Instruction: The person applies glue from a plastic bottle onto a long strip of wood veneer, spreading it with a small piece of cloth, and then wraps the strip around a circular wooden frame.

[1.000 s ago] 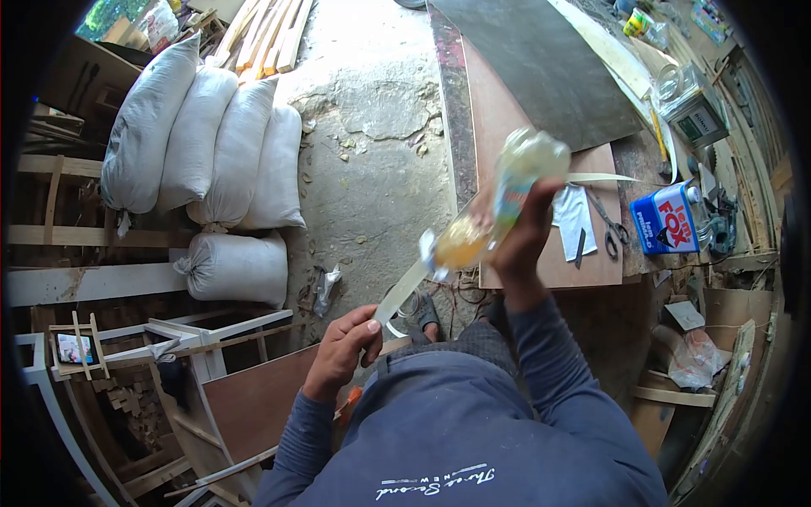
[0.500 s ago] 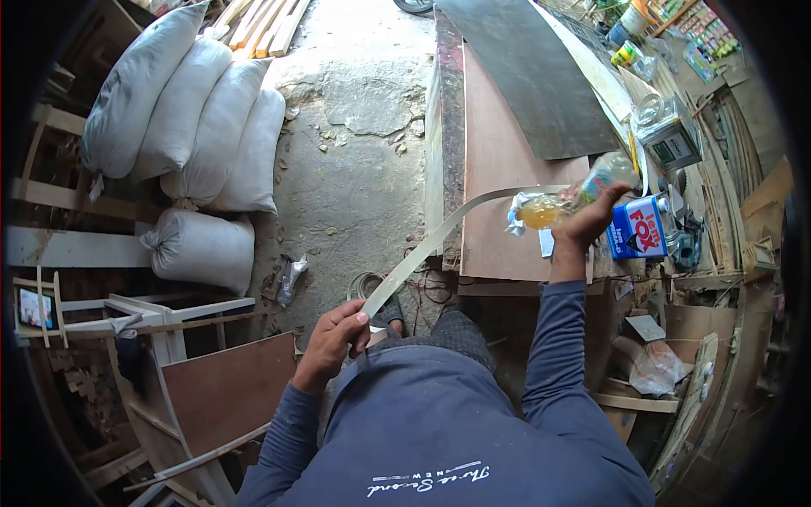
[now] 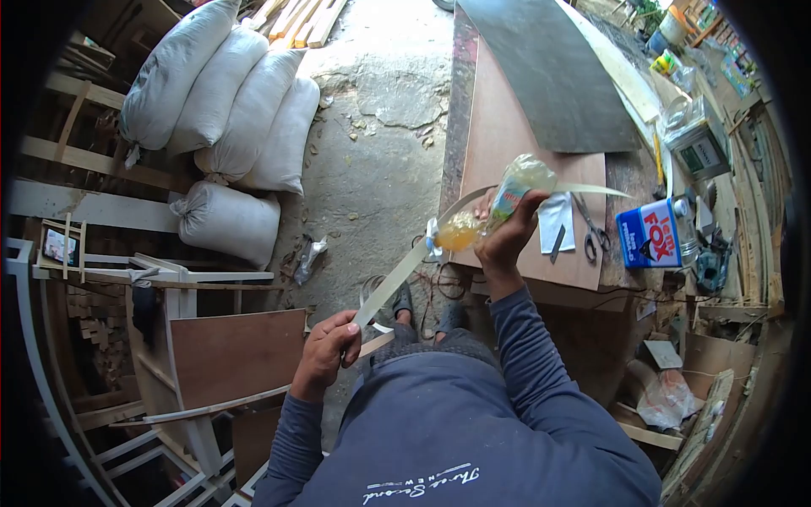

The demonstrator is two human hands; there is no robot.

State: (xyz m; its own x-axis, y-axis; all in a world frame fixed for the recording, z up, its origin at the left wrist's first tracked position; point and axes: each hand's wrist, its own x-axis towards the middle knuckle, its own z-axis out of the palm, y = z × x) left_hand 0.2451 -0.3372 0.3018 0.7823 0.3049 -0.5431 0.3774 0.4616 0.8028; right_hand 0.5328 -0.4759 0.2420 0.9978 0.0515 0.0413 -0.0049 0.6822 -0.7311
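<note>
My left hand (image 3: 328, 348), at lower centre, pinches the near end of a long, thin, pale edging strip (image 3: 390, 286). The strip rises to the right, curves over the bench and passes behind the bottle; its far end sticks out over the bench top. My right hand (image 3: 505, 243) is wrapped round a soft clear plastic bottle (image 3: 528, 176) holding yellowish glue-like liquid. The bottle is tilted, its neck low and to the left. Its bluish-white mouth (image 3: 432, 237) is at the strip, seemingly touching it. Some fingers of my right hand are hidden behind the bottle.
On the bench lie a plywood sheet (image 3: 492, 101), a dark sheet (image 3: 557, 76), scissors (image 3: 594, 235), white paper (image 3: 555, 220), a blue-and-white Fox glue can (image 3: 650, 237) and a metal tin (image 3: 698, 142). White sacks (image 3: 228, 226) and wooden frames stand left.
My right hand has brought the bottle left and down along the strip, towards my left hand. The scissors and paper now show. My left hand keeps its grip; the whole view has shifted slightly.
</note>
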